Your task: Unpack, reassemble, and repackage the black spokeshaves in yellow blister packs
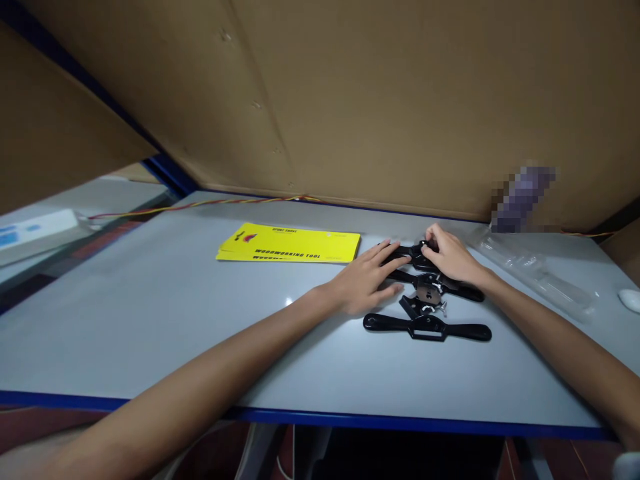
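Observation:
My left hand (367,279) lies with its fingers spread over the left handles of two black spokeshaves. My right hand (445,253) is closed, thumb and fingers pinched at the middle of the rear spokeshave (424,259); what exactly they grip is too small to make out. Just in front lies the middle spokeshave (463,291), with a metal blade (428,293) near its centre. A loose black part and silver screws (440,309) sit below the blade. Nearest the front edge, a bare black spokeshave body (429,328) lies flat, untouched.
Yellow printed cards (300,244) are stacked left of my hands. Clear plastic packaging (545,280) lies at the right, by a blurred purple object (523,200). A twisted wire (225,201) runs along the back board. A white power strip (43,233) stands far left.

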Demonstrator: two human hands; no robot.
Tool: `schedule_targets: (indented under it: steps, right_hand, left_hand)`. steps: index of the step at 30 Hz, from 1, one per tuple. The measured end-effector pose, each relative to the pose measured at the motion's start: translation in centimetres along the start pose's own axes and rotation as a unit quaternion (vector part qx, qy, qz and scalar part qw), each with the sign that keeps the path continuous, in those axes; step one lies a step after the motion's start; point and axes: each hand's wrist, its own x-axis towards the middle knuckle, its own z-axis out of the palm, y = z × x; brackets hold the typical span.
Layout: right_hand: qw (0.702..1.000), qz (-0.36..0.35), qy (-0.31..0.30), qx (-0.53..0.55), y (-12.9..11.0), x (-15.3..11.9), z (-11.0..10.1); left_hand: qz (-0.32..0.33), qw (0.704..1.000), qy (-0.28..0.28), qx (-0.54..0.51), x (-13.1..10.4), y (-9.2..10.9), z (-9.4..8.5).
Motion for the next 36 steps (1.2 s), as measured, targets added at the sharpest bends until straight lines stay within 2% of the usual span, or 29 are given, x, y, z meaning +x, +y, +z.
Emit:
schedule_targets:
  steps: [5, 15, 20, 28, 33, 36]
  right_hand:
    - [0.998, -0.024, -0.011, 0.056, 0.6, -0.4, -0.8]
    - [0.999, 0.037, 0.025, -0.011, -0.3, -0.1, 0.2]
    - [0.998, 0.031, -0.017, 0.057, 0.0, -0.2, -0.7]
    - [0.999, 0.011, 0.007, 0.038, 0.2, -0.1, -0.9]
    - [0.997, 0.057, 0.019, 0.04, -0.1, 0.2, -0.1]
    - [0.994, 0.087, 0.006, 0.067, -0.2, 0.4, 0.1]
  left_hand:
    - [0.0, 1.0, -0.004, 0.001, 0.0, 0.2, -0.2]
    - [-0.003, 1.0, -0.009, -0.004, 0.0, 0.4, -0.4]
    - [-0.006, 1.0, -0.013, -0.004, -0.2, 0.5, -0.6]
    - [-0.006, 1.0, -0.019, 0.006, -0.1, 0.3, -0.3]
    - [-0.003, 1.0, -0.009, 0.007, -0.1, 0.2, -0.1]
    - [-0.003, 1.0, -0.005, -0.002, -0.1, 0.1, -0.2]
